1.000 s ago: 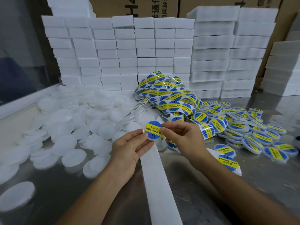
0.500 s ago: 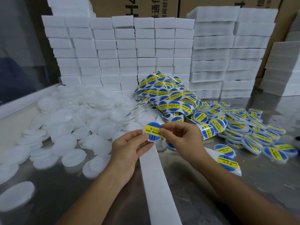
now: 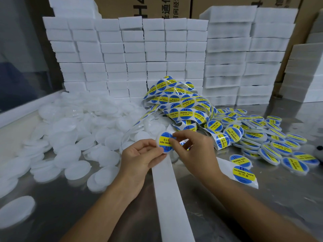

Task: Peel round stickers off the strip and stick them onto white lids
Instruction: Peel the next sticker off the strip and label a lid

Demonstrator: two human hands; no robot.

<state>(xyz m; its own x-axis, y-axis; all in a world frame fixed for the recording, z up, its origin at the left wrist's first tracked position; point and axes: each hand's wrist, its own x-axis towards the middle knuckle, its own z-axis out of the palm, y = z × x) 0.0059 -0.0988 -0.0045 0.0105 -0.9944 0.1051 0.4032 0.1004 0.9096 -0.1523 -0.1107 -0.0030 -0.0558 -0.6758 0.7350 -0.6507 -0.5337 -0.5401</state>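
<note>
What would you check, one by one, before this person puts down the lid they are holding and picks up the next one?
1. Lid held firmly: ok, left hand grips its edge.
2. Sticker lies on the lid: ok, right hand fingers press it.
3. Sticker smooth, no bubbles: cannot tell, fingers cover part.
4. More stickers ready: ok, sticker strip is piled behind the hands.
5. Blank lids in reach: ok, blank lids heaped on the left.
6. Room for the finished one: ok, finished lids lie on the right, with bare table nearby.
</note>
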